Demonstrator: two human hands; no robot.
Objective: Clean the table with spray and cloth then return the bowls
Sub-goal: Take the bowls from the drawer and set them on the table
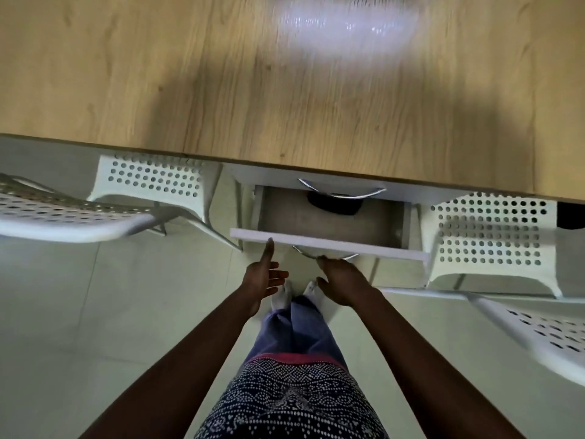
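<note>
Two hands are down at a pulled-out drawer point(329, 245) under the front edge of the wooden desk point(221, 90), seen from the person's head looking straight down. The left hand point(264, 278) has its fingers straight and spread, with the thumb tip up against the drawer's white front panel near its left end, so it's holding nothing. The right hand point(343, 280) reaches to the curved metal handle point(308, 253) on the drawer front, fingertips at the handle; whether they're actually hooked round it is hard to tell, since the fingers hide underneath.

Inside the drawer there's a dark rounded object point(334, 205) sitting at the back, partly tucked under a closed upper drawer point(342, 182) that has its own curved metal handle. Too shadowy to say what it is. No spray bottle, cloth or bowls show up anywhere in view.

The desk top has a shiny smeary patch point(345, 26) near the far edge, catching the light. A white perforated chair point(152, 182) stands to the left of the drawer and another one point(490, 236) to the right. The person stands on a pale tiled floor point(95, 312) in white socks point(281, 294), blue trousers and a dotted patterned top.
</note>
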